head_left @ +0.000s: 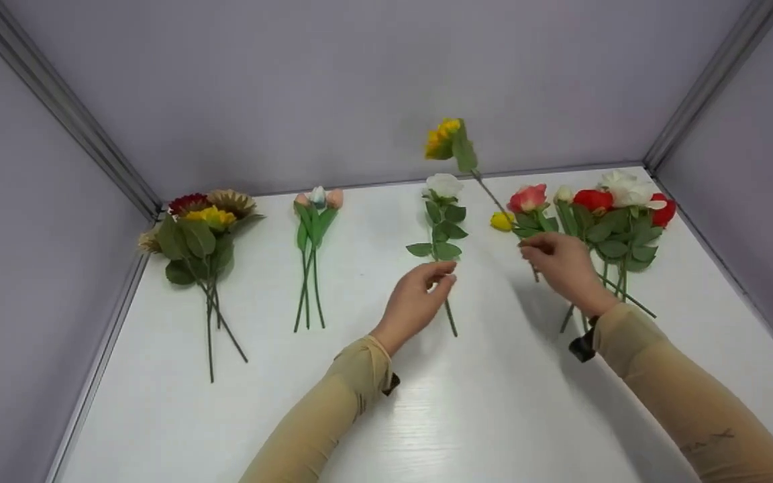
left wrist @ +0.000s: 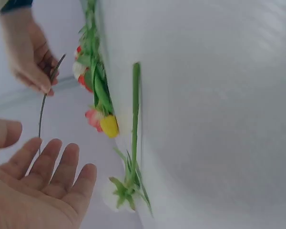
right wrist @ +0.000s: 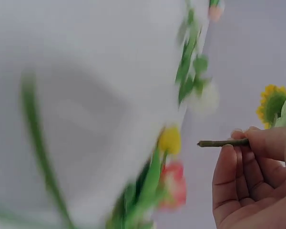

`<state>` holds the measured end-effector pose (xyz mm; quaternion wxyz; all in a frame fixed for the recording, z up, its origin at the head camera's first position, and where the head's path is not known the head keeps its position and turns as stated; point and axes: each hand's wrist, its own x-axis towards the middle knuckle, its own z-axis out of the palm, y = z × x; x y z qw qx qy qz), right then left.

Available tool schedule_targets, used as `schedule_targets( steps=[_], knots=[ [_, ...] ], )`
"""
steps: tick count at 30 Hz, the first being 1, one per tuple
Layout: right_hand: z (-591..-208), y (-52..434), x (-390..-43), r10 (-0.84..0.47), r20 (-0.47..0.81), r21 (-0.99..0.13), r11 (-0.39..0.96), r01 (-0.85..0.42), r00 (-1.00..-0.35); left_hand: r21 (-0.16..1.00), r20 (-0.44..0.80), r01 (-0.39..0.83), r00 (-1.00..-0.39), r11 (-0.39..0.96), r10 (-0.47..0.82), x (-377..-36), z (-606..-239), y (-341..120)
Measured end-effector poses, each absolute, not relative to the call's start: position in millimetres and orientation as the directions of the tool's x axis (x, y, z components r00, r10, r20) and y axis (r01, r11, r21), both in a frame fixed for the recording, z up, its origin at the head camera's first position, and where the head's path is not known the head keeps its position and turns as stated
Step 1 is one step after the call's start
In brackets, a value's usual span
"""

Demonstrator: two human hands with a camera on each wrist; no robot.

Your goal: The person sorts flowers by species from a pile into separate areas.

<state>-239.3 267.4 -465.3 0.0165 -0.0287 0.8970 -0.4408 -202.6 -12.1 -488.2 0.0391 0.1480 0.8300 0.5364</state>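
My right hand (head_left: 561, 265) pinches a sunflower (head_left: 443, 139) low on its thin stem, with the yellow bloom raised up and to the left against the back wall. In the right wrist view the cut stem end (right wrist: 219, 143) pokes out past the thumb and fingertips. My left hand (head_left: 417, 295) hovers over the lower stem of a white rose (head_left: 444, 186) that lies on the table. Its fingers are spread and loosely bent in the left wrist view, with nothing in them. Near the right hand lie a yellow tulip (head_left: 502, 221) and a pink rose (head_left: 529, 198).
Red roses (head_left: 593, 200) and a large white flower (head_left: 627, 188) lie bunched at the right. Three tulips (head_left: 318, 196) lie left of centre. A bunch with a yellow sunflower (head_left: 212, 218) and dark red bloom (head_left: 188, 204) sits far left. Walls (head_left: 333, 87) enclose the white table (head_left: 225, 429).
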Motion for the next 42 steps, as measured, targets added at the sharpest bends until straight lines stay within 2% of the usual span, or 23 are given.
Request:
schedule_targets(
  steps=[3,6,11,15,24,37,40,42],
  knots=[
    [-478.4,227.5,-229.3,-0.110,-0.090,-0.894,0.447,0.031,-0.990,0.980,0.040,0.070,-0.986,0.188,0.163,-215.5,-486.8,-26.7],
    [-492.5,188.7,-213.7,-0.156,-0.172,-0.954,0.272,0.126,-0.973,0.998,-0.014,-0.010,-0.998,0.059,0.068,-224.5,-486.8,-39.6],
    [-511.9,137.3,-185.2,-0.217,-0.237,-0.971,0.051,0.232,-0.947,0.996,-0.065,-0.066,-0.998,-0.065,0.012,-229.7,-486.8,-54.0],
    [-522.9,110.4,-171.2,-0.242,-0.264,-0.958,-0.046,0.283,-0.934,0.990,-0.081,-0.083,-0.996,-0.113,0.021,-228.7,-487.2,-59.9],
    [-532.8,91.9,-164.7,-0.256,-0.263,-0.957,-0.051,0.284,-0.930,0.987,-0.118,-0.123,-0.992,-0.107,0.049,-221.3,-489.3,-66.7],
    [-534.6,80.9,-165.0,-0.293,-0.271,-0.952,-0.058,0.300,-0.917,0.987,-0.143,-0.144,-0.990,-0.074,0.021,-219.8,-493.1,-80.9],
    [-530.8,76.9,-166.2,-0.320,-0.245,-0.963,-0.027,0.267,-0.915,0.991,-0.128,-0.128,-0.992,-0.042,0.001,-221.6,-488.6,-93.2],
    [-528.3,74.9,-167.6,-0.350,-0.198,-0.979,0.029,0.201,-0.916,0.994,-0.113,-0.113,-0.993,-0.002,-0.022,-223.2,-485.2,-107.8]
  ],
)
